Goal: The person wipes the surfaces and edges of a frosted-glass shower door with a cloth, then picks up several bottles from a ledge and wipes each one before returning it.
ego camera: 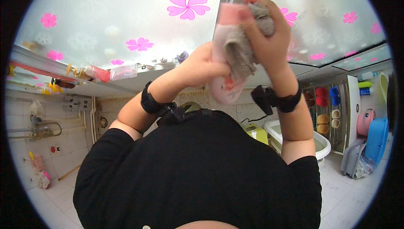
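My left hand [206, 66] grips a pale pink container, which looks like a plastic bottle [229, 93], around its middle. Its pink band or cap [230, 13] points up, and a reddish print shows near the rounded lower end. A crumpled grey cloth [238, 52] is bunched in my right hand [273, 36] and lies against the container's side. Motion blurs both the container and the fingers, so finer detail is lost. Black straps with attached devices circle both wrists. Behind the hands stands frosted glass [132, 14] with pink flower decals.
Along the ledge on the left stand a clear pinkish box [123, 72], a pump bottle [182, 56] and other toiletries. Lower right are a white-rimmed tub [323, 148], a rack of slippers [322, 119] and a blue basin [377, 142]. Pipes and taps [45, 129] line the left wall.
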The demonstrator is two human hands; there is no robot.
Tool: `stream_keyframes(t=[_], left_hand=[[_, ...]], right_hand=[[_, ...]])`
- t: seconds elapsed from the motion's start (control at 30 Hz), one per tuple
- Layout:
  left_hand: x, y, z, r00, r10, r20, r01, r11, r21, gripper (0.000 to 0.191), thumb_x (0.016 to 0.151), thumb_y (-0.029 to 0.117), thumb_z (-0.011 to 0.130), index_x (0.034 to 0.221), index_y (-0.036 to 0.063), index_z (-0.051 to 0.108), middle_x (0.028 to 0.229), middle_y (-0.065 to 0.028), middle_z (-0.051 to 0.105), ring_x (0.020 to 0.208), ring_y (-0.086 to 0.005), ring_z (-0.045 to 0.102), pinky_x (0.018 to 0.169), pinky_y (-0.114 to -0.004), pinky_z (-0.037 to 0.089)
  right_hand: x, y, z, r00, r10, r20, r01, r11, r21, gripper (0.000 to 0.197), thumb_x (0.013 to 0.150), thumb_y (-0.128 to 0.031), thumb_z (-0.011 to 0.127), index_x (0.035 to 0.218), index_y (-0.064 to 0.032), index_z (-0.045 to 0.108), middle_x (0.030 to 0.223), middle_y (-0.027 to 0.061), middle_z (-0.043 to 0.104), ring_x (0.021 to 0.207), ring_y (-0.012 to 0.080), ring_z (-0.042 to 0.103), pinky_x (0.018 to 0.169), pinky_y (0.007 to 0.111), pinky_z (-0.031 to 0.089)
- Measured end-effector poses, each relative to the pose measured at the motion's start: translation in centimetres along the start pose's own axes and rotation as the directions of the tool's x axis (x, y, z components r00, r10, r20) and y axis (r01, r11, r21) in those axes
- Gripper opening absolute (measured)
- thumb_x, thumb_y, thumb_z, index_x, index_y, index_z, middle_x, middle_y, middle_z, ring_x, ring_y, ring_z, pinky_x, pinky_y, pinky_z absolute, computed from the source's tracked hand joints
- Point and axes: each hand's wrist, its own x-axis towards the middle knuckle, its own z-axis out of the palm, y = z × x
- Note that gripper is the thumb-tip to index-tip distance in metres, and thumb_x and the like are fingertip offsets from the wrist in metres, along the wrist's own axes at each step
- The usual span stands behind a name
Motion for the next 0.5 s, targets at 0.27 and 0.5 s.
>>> stream_keyframes(t=[0.27,0.5], left_hand=[[-1.7,-0.2,-1.5,0.980,0.138,-0.145,-0.197,0.790,-0.581,0.059,0.072,0.006,0.052,0.129,-0.0046,0.039,0.125,-0.0164,0.052,0.116,-0.0280,0.051,0.099,-0.040,0.042],[-2.4,2.4,-2.4,0.923,0.213,-0.320,-0.358,0.781,-0.512,0.051,0.080,0.011,0.050,0.128,-0.0055,0.041,0.125,-0.0180,0.052,0.117,-0.0289,0.050,0.102,-0.043,0.039]], right_hand=[[-1.9,-1.7,3.7,0.925,-0.380,0.004,0.372,0.902,-0.219,0.044,0.074,-0.021,0.069,0.114,-0.0042,0.059,0.123,0.0152,0.054,0.110,0.0336,0.050,0.095,0.042,0.038],[-3.8,-0.3,3.4,0.928,-0.330,0.172,0.342,0.938,-0.049,0.057,0.067,-0.029,0.076,0.116,-0.0077,0.056,0.123,0.0144,0.053,0.112,0.0335,0.046,0.096,0.042,0.038]])
